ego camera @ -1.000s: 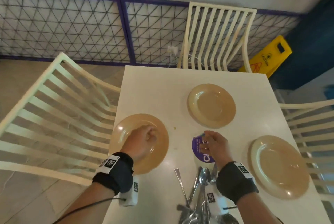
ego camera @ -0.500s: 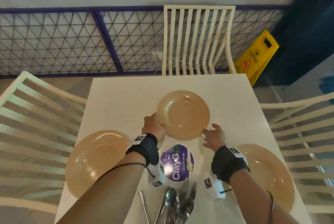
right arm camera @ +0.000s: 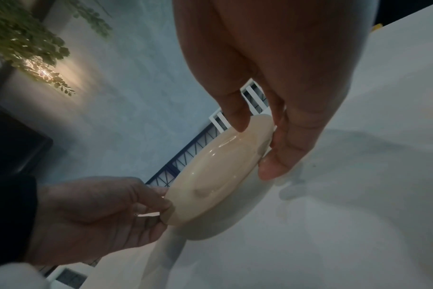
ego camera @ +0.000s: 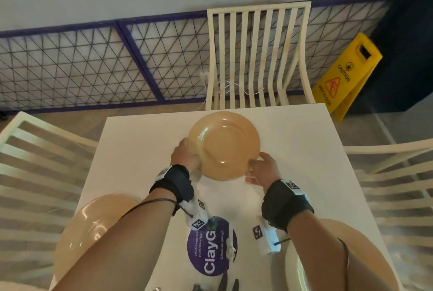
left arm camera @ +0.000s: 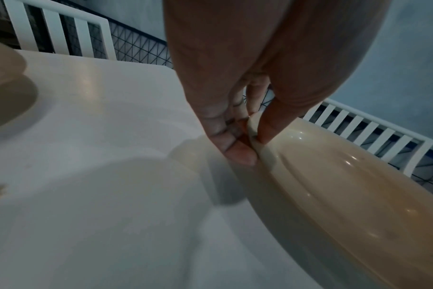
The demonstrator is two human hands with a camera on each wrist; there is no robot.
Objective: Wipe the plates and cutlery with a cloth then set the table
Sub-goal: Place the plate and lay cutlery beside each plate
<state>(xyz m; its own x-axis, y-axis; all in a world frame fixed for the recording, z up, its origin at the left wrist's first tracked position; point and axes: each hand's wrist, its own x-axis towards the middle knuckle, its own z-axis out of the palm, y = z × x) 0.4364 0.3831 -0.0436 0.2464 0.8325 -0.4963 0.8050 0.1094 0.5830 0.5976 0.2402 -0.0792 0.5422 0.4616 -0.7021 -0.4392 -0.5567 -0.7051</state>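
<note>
Head view shows left hand (ego camera: 186, 158) and right hand (ego camera: 262, 170) pinching the tan plate's (ego camera: 225, 145) rim, tilting it off the tabletop (ego camera: 304, 150), likely to position it.

Bare table (ego camera: 145, 140) left of held plate (ego camera: 225, 145) (mid-air), far chair (ego camera: 257, 56) behind

Café or restaurant dining area, slatted chairs (ego camera: 257, 56), yellow wet-floor sign (ego camera: 346, 77), branded table sticker (ego camera: 212, 246)

Head looks down; wrist views close, sharing plate (ego camera: 223, 145).
</note>
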